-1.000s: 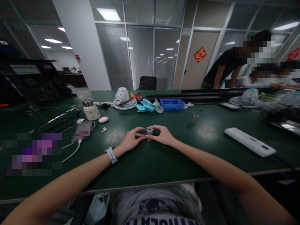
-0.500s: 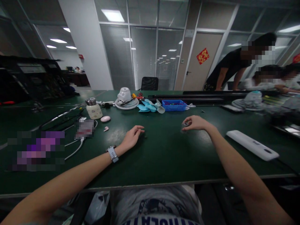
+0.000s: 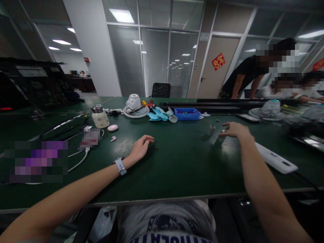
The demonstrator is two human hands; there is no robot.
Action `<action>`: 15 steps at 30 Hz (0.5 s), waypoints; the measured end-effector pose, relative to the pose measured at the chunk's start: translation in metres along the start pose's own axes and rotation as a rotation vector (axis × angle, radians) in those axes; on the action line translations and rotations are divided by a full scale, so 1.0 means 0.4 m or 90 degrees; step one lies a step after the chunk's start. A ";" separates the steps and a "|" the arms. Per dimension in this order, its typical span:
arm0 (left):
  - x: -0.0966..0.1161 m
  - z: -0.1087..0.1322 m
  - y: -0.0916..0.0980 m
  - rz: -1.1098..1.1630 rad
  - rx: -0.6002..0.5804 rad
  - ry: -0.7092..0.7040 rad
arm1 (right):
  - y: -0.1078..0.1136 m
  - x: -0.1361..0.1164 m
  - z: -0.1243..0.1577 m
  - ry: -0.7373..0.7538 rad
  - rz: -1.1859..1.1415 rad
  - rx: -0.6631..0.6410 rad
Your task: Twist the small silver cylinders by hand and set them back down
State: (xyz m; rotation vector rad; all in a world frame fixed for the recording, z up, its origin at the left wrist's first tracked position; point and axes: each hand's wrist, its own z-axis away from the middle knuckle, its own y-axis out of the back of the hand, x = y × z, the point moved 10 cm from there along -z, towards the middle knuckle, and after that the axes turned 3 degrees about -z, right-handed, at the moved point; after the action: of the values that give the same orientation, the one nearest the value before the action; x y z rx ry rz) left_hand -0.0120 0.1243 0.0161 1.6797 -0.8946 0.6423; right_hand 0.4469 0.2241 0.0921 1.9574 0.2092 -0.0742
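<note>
On the left of the table [image 3: 177, 168] a bottle [image 3: 100, 118] and a pink case [image 3: 112, 127] are seen, and a fan [image 3: 135, 107], blue blades [image 3: 162, 115] and a blue tray [image 3: 187, 113] are ranged along the far side. The left hand [image 3: 141, 146] is laid flat near the middle, its fingers [image 3: 149, 137] loosely curled and slightly parted, with nothing held. A small dark bit [image 3: 156, 147] lies just beside them. Further right a cylinder [image 3: 211, 129] stands upright. Just to its right a small grey part [image 3: 222, 133] is met by the fingers [image 3: 227, 127] of the right hand [image 3: 238, 130], which is stretched out far over the table. Whether the part is pinched or already let go cannot be told, as it is small and partly covered. A white bar [image 3: 275, 158] lies right of that arm, and other people are bent over the far right end. As judged from this, the part has been brought to the cylinder's side, and at most its release is left. Against half a second ago, the right hand has been moved further right and farther off with the part, while the left hand has been kept in place. A second ago the part was held by both hands at the near middle.
</note>
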 end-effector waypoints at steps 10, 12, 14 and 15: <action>-0.029 -0.004 0.045 0.049 0.102 0.025 | -0.133 -0.832 0.316 0.595 -0.217 -0.095; -0.030 -0.004 0.042 0.044 0.100 0.023 | -0.179 -0.863 0.354 0.628 -0.212 -0.144; -0.033 -0.005 0.038 0.045 0.095 0.027 | -0.198 -0.858 0.358 0.626 -0.209 -0.167; -0.034 -0.005 0.036 0.048 0.093 0.031 | -0.199 -0.848 0.351 0.617 -0.209 -0.169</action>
State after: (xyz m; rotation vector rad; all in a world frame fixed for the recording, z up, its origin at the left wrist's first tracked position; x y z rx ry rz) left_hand -0.0315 0.1275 0.0140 1.7589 -0.8973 0.8124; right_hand 0.1057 0.0865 0.0161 1.5368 1.1090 0.6671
